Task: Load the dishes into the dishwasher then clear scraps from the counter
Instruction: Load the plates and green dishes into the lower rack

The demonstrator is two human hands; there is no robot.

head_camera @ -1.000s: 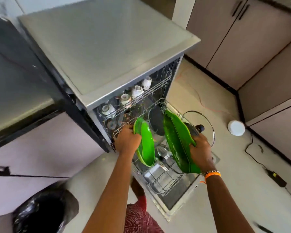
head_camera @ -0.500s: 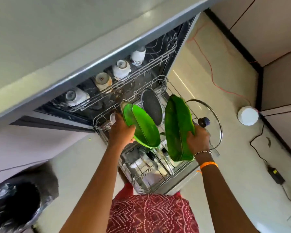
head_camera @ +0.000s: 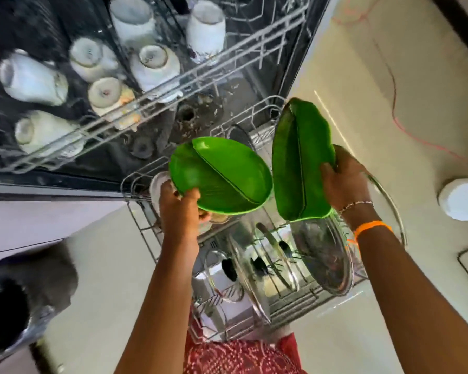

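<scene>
Head view: green plate (head_camera: pixel 222 182) between left-hand fingers (head_camera: pixel 192 195).

Two green leaf-shaped plates hang above the pulled-out lower rack (head_camera: pixel 303 300). The left plate (head_camera: pixel 222 179) tilts face-up; the right plate (head_camera: pixel 297 163) stands on edge.

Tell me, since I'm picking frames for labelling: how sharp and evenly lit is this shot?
Head view: the cups in the upper rack are smeared by motion blur; the green plates and both hands are fairly sharp; wide-angle bending curves the rack; bright daylight washes out the floor; the dishwasher interior is dark.
</scene>
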